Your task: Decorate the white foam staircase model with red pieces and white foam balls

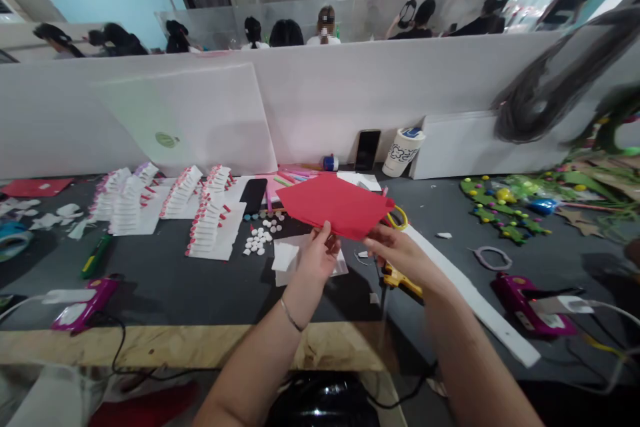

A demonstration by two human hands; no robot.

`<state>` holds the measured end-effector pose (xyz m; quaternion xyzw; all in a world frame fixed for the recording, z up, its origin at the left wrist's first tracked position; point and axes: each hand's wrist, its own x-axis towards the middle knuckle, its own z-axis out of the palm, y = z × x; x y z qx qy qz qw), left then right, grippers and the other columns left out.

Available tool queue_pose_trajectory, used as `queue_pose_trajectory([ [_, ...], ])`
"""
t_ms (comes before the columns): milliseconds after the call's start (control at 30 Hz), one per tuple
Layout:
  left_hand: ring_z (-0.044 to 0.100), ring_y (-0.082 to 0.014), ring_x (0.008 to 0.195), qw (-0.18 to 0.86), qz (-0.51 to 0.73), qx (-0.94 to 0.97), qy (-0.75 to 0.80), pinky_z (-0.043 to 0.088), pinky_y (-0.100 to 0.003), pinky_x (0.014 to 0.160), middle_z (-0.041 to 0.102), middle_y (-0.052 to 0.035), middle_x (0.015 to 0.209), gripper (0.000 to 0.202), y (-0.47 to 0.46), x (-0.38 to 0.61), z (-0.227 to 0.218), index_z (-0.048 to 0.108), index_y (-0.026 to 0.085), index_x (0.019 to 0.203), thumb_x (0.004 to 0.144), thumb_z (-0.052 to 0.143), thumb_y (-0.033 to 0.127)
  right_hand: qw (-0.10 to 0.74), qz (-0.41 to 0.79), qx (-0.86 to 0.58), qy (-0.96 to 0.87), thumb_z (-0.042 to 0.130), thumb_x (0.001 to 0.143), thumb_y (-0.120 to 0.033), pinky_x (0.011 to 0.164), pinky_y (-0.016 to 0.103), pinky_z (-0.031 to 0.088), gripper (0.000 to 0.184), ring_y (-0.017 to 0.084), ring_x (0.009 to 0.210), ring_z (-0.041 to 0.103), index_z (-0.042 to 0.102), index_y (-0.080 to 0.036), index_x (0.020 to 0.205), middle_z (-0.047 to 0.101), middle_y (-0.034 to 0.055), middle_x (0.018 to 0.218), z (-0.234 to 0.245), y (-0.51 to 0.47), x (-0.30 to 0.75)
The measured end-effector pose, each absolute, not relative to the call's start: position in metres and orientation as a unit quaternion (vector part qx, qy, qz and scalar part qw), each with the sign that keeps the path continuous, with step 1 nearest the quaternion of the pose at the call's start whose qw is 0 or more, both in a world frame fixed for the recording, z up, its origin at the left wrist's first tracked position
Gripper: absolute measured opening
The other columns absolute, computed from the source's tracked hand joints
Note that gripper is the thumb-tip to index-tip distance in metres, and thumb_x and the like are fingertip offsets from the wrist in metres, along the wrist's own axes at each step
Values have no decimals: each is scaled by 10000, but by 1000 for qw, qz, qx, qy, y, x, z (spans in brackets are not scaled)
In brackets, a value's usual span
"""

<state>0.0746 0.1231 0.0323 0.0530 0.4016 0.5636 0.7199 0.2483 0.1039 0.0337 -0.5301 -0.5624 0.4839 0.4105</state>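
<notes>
The left hand (pixel 320 255) and right hand (pixel 400 252) both grasp a red, roughly pentagonal craft-foam sheet (pixel 333 205), pinching its lower edges and holding it just above a dark grey bench (pixel 165 300). Yellow-handled scissors (pixel 397 217) lie just beyond the right hand, beside a long white foam strip (pixel 470 293).
</notes>
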Motion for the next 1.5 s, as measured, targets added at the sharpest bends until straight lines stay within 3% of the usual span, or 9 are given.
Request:
queue_pose_trajectory([
  [167, 593, -70, 526, 723, 554, 73, 406, 473, -170, 492, 652, 40, 695, 439, 104, 88, 21, 589, 188, 815, 550, 919, 305, 431, 426, -606, -516, 662, 741, -552, 451, 290, 421, 376, 177, 452, 556, 610, -217, 578, 622, 24, 499, 13, 83, 215],
  [333, 620, -99, 543, 694, 577, 139, 407, 520, -212, 502, 680, 8, 719, 486, 95, 73, 25, 616, 164, 805, 515, 928, 400, 393, 399, -652, -511, 632, 711, -567, 448, 312, 408, 432, 204, 427, 557, 541, -247, 435, 591, 41, 430, 16, 68, 217],
  [467, 634, -108, 560, 670, 575, 188, 430, 550, -219, 520, 686, -13, 697, 486, 91, 50, 30, 627, 140, 762, 535, 907, 467, 386, 419, -655, -496, 638, 701, -561, 461, 308, 419, 432, 202, 439, 558, 553, -239, 425, 592, 49, 426, 19, 57, 221],
  [767, 636, -120, 523, 634, 595, 146, 473, 548, -234, 469, 694, 2, 680, 465, 84, 18, 31, 603, 149, 795, 528, 910, 374, 381, 465, -624, -499, 650, 679, -623, 430, 275, 417, 506, 169, 403, 537, 512, -225, 398, 545, 37, 392, 21, 44, 215],
  [933, 595, -101, 467, 606, 612, 162, 482, 498, -203, 416, 667, 23, 628, 369, 92, -12, 41, 614, 150, 805, 624, 865, 351, 378, 472, -617, -504, 669, 683, -619, 432, 271, 433, 497, 168, 412, 548, 549, -213, 422, 574, 52, 414, 14, 43, 218],
  [1100, 705, -151, 661, 616, 628, 169, 444, 530, -200, 450, 742, -22, 817, 317, 81, -33, 49, 627, 176, 932, 739, 791, 367, 415, 463, -610, -492, 685, 656, -645, 426, 269, 449, 504, 165, 395, 544, 555, -210, 437, 572, 48, 403, 16, 47, 203],
  [1233, 741, -215, 812, 647, 563, 225, 463, 548, -210, 482, 756, -79, 958, 372, 61, -25, 41, 648, 156, 965, 691, 832, 327, 441, 444, -606, -491, 679, 664, -649, 417, 262, 455, 494, 172, 401, 567, 580, -208, 465, 594, 45, 418, 18, 46, 186],
  [1500, 719, -198, 693, 613, 544, 280, 499, 539, -217, 474, 743, -66, 790, 419, 60, -3, 40, 667, 130, 871, 634, 845, 425, 476, 417, -596, -494, 729, 677, -561, 448, 274, 481, 408, 181, 419, 591, 642, -191, 529, 615, 25, 445, 8, 34, 177],
])
